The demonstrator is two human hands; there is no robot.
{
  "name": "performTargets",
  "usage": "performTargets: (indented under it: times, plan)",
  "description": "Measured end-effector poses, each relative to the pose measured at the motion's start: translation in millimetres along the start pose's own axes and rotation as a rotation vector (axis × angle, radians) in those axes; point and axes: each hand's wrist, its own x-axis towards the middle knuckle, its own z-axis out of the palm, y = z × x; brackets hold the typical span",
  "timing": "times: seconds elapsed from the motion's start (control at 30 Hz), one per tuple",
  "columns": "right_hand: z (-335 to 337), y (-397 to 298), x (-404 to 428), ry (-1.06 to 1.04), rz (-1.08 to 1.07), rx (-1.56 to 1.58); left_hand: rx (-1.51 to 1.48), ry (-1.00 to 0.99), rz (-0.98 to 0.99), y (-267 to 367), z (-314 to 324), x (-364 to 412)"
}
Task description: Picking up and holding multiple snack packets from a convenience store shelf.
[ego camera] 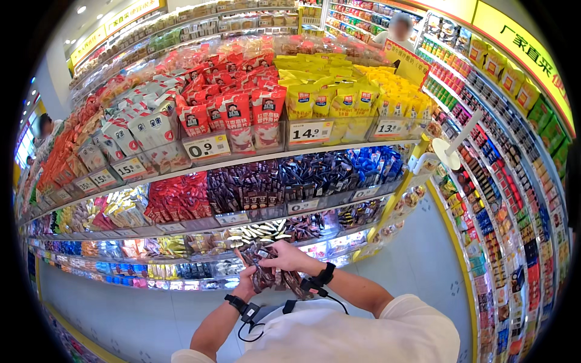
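Close to my body, in front of the lower shelves, both my hands are on a bunch of dark brown snack packets (pixel 262 272). My left hand (pixel 245 282) grips the bunch from its lower left side. From the right, my right hand (pixel 286 257) holds the same bunch, its thumb and fingers across the top packets; more packets hang below its palm. Directly beyond the hands lie white-and-dark striped packets (pixel 261 230) on a shelf. Dark wrapped packets (pixel 245 183) fill a bin on the tier above. The writing on the held packets is too small to read.
Red snack bags (pixel 236 113) and yellow snack bags (pixel 342 97) stand on the top tier behind price tags. A yellow shelf post (pixel 395 199) and a white round-plated holder (pixel 447 152) are at the right end. Stocked shelves (pixel 499 181) line the right; a person (pixel 399 31) stands far back.
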Motion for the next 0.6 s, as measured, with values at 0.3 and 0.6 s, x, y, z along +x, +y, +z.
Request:
performTargets:
  times: [0.3,0.6]
  plan:
    - [7.1,-28.7,-24.0,0.135,-0.317,-0.415,0.015,0.136,-0.044,12.4,24.1,-9.7]
    - [8.3,-1.8,-30.1,0.112,-0.262,-0.335,-0.015,0.189,-0.146,6.3,13.8,-17.0]
